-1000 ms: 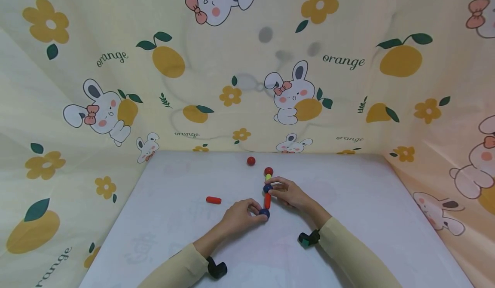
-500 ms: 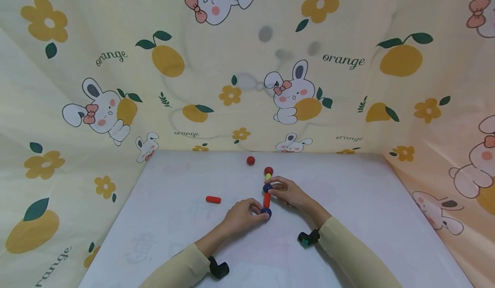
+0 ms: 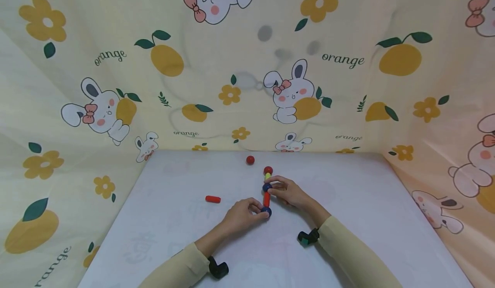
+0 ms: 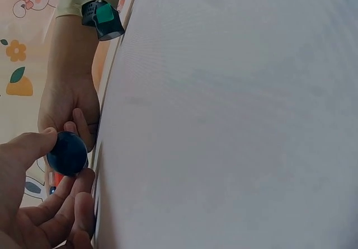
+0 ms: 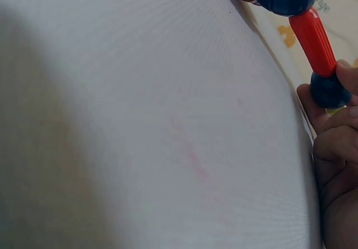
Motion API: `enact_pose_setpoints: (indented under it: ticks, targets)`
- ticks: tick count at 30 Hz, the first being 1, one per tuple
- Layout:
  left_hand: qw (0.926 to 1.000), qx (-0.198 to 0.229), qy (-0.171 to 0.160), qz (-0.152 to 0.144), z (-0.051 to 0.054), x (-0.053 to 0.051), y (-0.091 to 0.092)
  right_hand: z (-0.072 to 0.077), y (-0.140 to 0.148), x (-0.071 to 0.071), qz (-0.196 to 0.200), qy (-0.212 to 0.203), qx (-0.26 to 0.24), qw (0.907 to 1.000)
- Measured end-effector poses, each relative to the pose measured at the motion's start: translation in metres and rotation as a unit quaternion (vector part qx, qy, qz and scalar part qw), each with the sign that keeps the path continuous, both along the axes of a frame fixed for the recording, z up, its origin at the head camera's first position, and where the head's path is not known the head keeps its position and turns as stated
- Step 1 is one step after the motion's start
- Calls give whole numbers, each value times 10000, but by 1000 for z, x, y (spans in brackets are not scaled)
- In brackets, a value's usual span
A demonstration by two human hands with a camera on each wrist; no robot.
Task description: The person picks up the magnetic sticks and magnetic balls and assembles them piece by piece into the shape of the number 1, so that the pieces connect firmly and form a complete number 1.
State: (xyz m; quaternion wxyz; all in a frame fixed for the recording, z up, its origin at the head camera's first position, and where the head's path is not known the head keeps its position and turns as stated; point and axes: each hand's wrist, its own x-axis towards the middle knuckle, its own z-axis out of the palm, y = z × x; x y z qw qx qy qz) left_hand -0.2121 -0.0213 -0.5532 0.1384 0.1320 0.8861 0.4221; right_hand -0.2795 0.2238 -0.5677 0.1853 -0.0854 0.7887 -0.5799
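Observation:
A line of toy pieces lies on the white table: a red ball [image 3: 268, 170], a yellow-green rod [image 3: 267, 176], a blue ball [image 3: 267, 188], a red rod [image 3: 266, 200] and a nearer blue ball [image 3: 266, 212]. My left hand [image 3: 241, 216] pinches the nearer blue ball between thumb and fingers, as the left wrist view also shows with the ball [image 4: 67, 154] up close. The farther blue ball [image 5: 329, 90] is pinched by my right hand [image 3: 289, 193]. In the right wrist view the red rod [image 5: 314, 42] touches both blue balls. My right fingers partly cover the yellow-green rod.
A loose red rod [image 3: 213, 199] lies left of the hands. Behind the line, a single red ball [image 3: 250, 160] sits near the table's back edge. A printed cloth [image 3: 232, 64] stands around the back and sides of the white table [image 3: 340, 185].
The nearer blue ball, in my left hand, has shifted slightly right and now lines up with the red rod's end. My right hand keeps its grip on the farther blue ball.

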Motion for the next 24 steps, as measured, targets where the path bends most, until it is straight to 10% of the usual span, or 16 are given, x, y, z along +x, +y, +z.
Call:
enact_pose_setpoints:
  ticks: [24]
  targets:
    - [9999, 22, -27, -150, 1, 0, -2, 2, 1, 1, 138, 126, -133, 9997]
